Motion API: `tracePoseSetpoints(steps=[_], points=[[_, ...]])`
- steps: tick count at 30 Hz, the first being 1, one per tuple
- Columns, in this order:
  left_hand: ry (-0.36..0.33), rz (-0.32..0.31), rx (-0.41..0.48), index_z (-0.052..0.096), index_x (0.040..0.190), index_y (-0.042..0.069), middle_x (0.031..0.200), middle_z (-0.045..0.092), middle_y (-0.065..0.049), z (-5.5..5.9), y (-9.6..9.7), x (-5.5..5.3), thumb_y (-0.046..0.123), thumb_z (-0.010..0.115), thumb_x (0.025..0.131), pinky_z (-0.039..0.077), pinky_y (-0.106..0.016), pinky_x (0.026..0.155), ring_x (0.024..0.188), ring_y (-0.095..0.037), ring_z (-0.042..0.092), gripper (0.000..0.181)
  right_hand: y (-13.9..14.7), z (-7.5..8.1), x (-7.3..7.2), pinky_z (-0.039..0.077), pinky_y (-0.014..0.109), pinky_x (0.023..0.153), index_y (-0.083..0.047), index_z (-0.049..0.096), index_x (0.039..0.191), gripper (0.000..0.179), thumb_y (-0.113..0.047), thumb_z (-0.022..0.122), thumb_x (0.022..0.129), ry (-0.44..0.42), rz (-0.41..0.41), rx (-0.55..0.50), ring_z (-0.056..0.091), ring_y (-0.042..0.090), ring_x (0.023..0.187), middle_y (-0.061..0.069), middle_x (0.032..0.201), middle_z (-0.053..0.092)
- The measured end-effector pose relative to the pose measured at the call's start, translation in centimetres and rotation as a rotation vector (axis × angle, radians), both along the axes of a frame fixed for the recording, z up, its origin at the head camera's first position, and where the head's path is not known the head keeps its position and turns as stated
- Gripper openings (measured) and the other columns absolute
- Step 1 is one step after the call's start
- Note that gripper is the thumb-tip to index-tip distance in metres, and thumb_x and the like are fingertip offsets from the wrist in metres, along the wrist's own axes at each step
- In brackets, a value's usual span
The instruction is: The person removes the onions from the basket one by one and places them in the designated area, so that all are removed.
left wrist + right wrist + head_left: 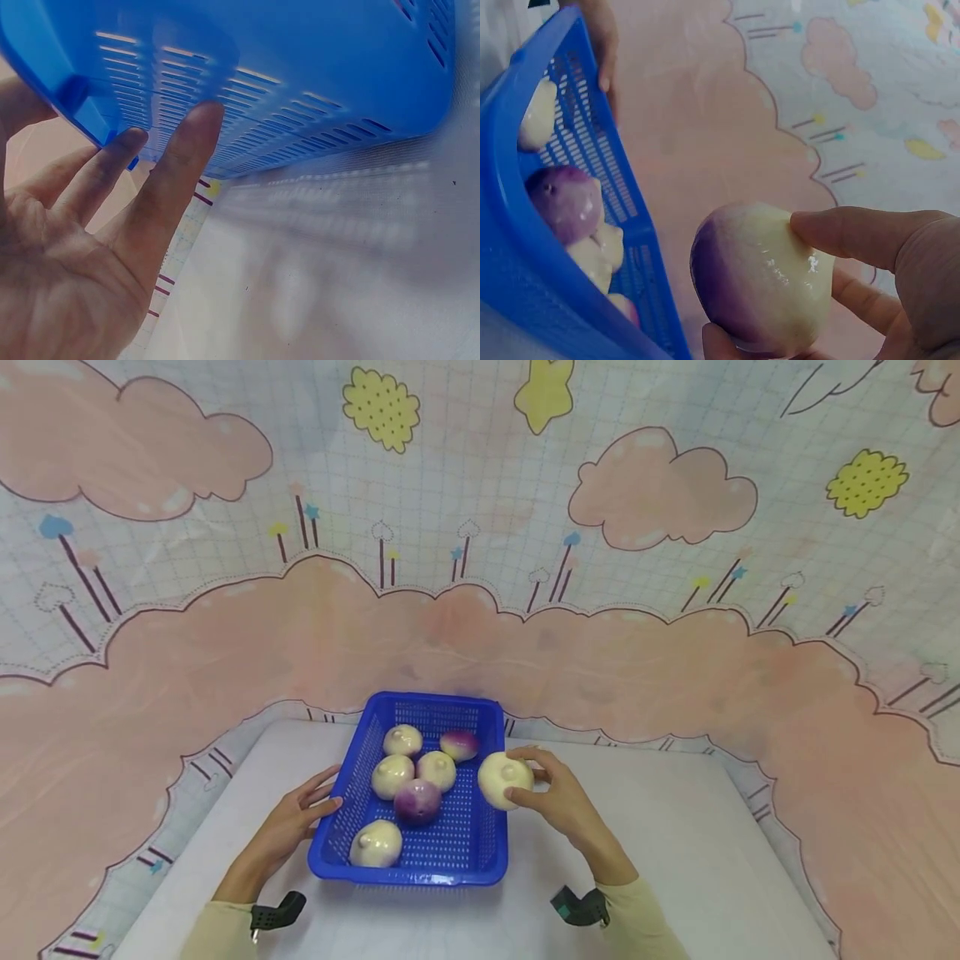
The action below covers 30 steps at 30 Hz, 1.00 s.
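Observation:
A blue perforated plastic basket (408,875) holds several glossy turnips, such as the purple-topped turnip (417,801) at its middle and the mostly white turnip (377,843) near its front left corner. At the basket's left side, my left hand (288,822) grips the rim with the thumb, its other fingers (196,124) against the outer wall. My right hand (558,802) pinches one white-and-purple turnip (765,277) between thumb and fingers. In the head view this turnip is beside the basket's right rim, its pale side showing; its purple side appears in the right wrist view.
The basket is over a white table (637,860), with table surface on both sides of it. Behind the table hangs a patterned cloth (570,668) with clouds and stars. Dark wrist devices (581,906) are worn on both arms.

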<state>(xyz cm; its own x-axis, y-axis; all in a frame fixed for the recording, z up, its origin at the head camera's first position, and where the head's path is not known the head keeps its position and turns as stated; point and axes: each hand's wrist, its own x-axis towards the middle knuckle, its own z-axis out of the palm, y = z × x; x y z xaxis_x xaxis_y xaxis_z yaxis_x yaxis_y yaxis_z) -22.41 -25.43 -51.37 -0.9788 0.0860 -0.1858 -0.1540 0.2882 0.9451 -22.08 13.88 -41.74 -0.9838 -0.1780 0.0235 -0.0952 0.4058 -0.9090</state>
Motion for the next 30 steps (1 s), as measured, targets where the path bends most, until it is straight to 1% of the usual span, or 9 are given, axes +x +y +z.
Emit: tracePoseSetpoints(steps=[7, 12, 17, 19, 24, 30], points=[[0.002, 0.003, 0.006, 0.023, 0.148, 0.028, 0.151, 0.031, -0.018, 0.1, 0.0, 0.1, 0.041, 0.060, 0.087, 0.047, -0.056, 0.094, 0.128, -0.041, 0.046, 0.072, 1.8, -0.9, -0.7, 0.049, 0.040, 0.083, -0.034, 0.059, 0.118, 0.049, -0.022, 0.077, 0.075, -0.010, -0.059, 0.012, 0.049, 0.033, 0.121, -0.001, 0.140, 0.045], [-0.004, 0.006, -0.002, 0.023, 0.148, 0.029, 0.151, 0.031, -0.018, 0.2, 0.0, 0.2, 0.042, 0.060, 0.088, 0.046, -0.057, 0.095, 0.128, -0.041, 0.046, 0.072, 3.1, -1.7, -1.2, 0.052, 0.038, 0.082, -0.029, 0.058, 0.121, 0.049, -0.021, 0.076, 0.076, -0.023, -0.100, 0.015, 0.048, 0.036, 0.123, 0.003, 0.142, 0.042], [0.003, 0.004, -0.006, 0.023, 0.148, 0.028, 0.151, 0.031, -0.018, 0.2, 0.0, 0.2, 0.041, 0.059, 0.088, 0.046, -0.056, 0.095, 0.129, -0.041, 0.045, 0.071, 4.3, -2.8, -2.2, 0.056, 0.036, 0.080, -0.018, 0.055, 0.126, 0.051, -0.017, 0.073, 0.079, -0.030, -0.138, -0.017, 0.049, 0.039, 0.123, 0.011, 0.144, 0.038], [0.008, 0.003, -0.002, 0.023, 0.148, 0.027, 0.151, 0.031, -0.018, 0.2, 0.0, 0.3, 0.041, 0.059, 0.088, 0.047, -0.055, 0.094, 0.128, -0.042, 0.045, 0.071, 4.8, -3.3, -2.7, 0.057, 0.034, 0.079, -0.016, 0.053, 0.127, 0.051, -0.015, 0.072, 0.079, -0.037, -0.151, -0.026, 0.050, 0.039, 0.122, 0.013, 0.144, 0.037], [0.011, -0.001, 0.016, 0.023, 0.148, 0.027, 0.150, 0.032, -0.019, 0.1, 0.0, 0.3, 0.039, 0.060, 0.089, 0.049, -0.052, 0.093, 0.127, -0.041, 0.047, 0.071, 5.9, -4.7, -3.8, 0.057, 0.031, 0.078, -0.015, 0.051, 0.129, 0.053, -0.015, 0.071, 0.080, -0.069, -0.184, -0.021, 0.052, 0.039, 0.121, 0.015, 0.144, 0.036], [0.002, 0.008, 0.010, 0.024, 0.148, 0.028, 0.151, 0.032, -0.018, 0.0, 0.0, 0.3, 0.041, 0.060, 0.088, 0.049, -0.052, 0.093, 0.127, -0.040, 0.047, 0.072, 7.4, -6.1, -5.2, 0.057, 0.030, 0.076, -0.013, 0.048, 0.132, 0.054, -0.016, 0.069, 0.082, -0.087, -0.242, -0.012, 0.054, 0.038, 0.117, 0.018, 0.142, 0.038]])
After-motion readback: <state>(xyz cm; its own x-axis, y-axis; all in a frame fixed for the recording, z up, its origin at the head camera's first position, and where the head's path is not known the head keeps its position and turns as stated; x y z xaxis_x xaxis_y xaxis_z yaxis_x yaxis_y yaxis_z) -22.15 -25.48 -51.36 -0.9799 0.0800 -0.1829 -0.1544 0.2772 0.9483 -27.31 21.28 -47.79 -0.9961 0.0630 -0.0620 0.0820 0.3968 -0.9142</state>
